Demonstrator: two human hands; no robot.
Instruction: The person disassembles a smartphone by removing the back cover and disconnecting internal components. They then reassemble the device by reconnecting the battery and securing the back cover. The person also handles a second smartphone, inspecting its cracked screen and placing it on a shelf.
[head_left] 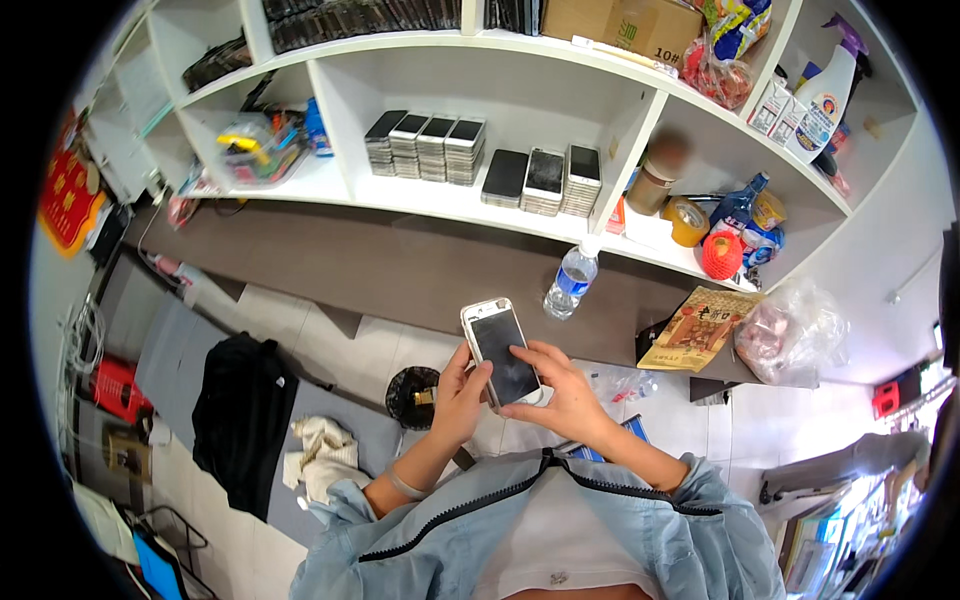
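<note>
Between my two hands is a white-framed smartphone [508, 358], its dark screen turned up and its top end tilted away from me to the left. My left hand [460, 398] grips the phone's lower left edge, thumb on the near side. My right hand [562, 392] holds its lower right side, with fingers reaching onto the screen and the thumb along the bottom edge. The palms hide part of the phone's edges. Beyond it, on the brown bench, stands a clear water bottle [571, 287] with a blue label.
On the white shelf [420, 205] sit phone stacks [452, 150] and more phones [543, 180]. The brown bench [410, 262] holds a paper bag [697, 328] and a plastic bag [790, 335]. Below are a black bin [412, 396], dark clothing [240, 420] and white cloth [325, 455]. Someone stands far right.
</note>
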